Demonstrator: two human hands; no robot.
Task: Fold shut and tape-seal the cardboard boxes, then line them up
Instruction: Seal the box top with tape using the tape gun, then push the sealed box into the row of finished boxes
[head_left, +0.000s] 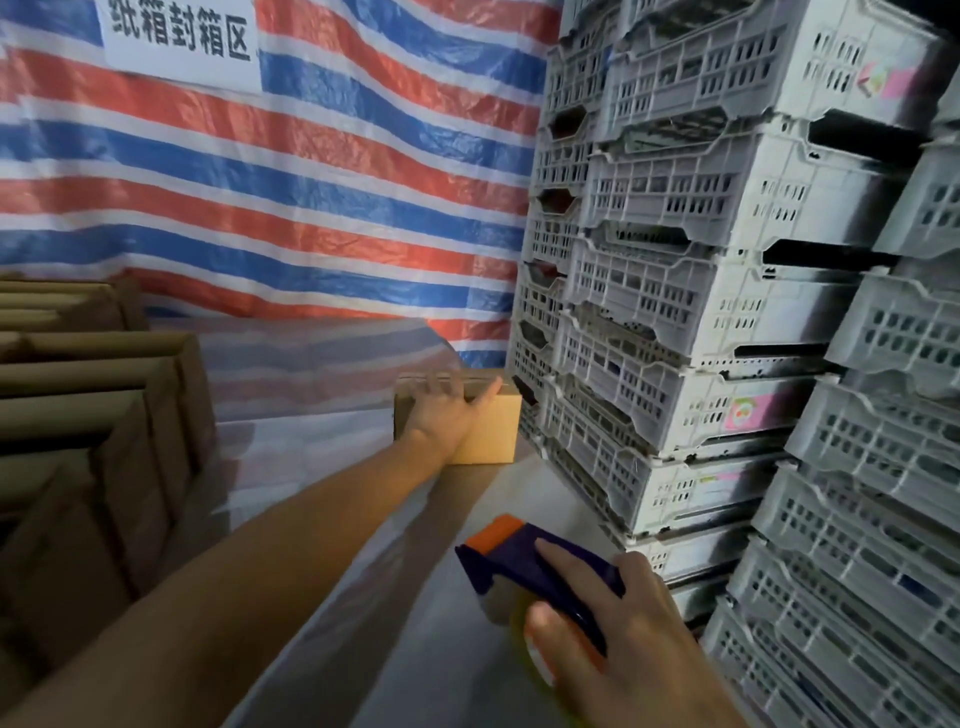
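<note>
A small closed cardboard box (493, 428) stands on the table's far side, close to the crate stack. My left hand (441, 410) reaches out and lies on the box's top and front with spread, straight fingers. Near the bottom of the view my right hand (618, 649) grips a purple tape dispenser (524, 566) with an orange front end and a tape roll underneath. The dispenser is held above the table, well short of the box.
Tall stacks of grey plastic crates (727, 312) wall off the right side. Several open cardboard boxes (93, 415) stand in a row at the left. A red, white and blue striped tarp (311, 208) with a paper sign (179, 39) hangs behind. Plastic sheeting covers the table (322, 467).
</note>
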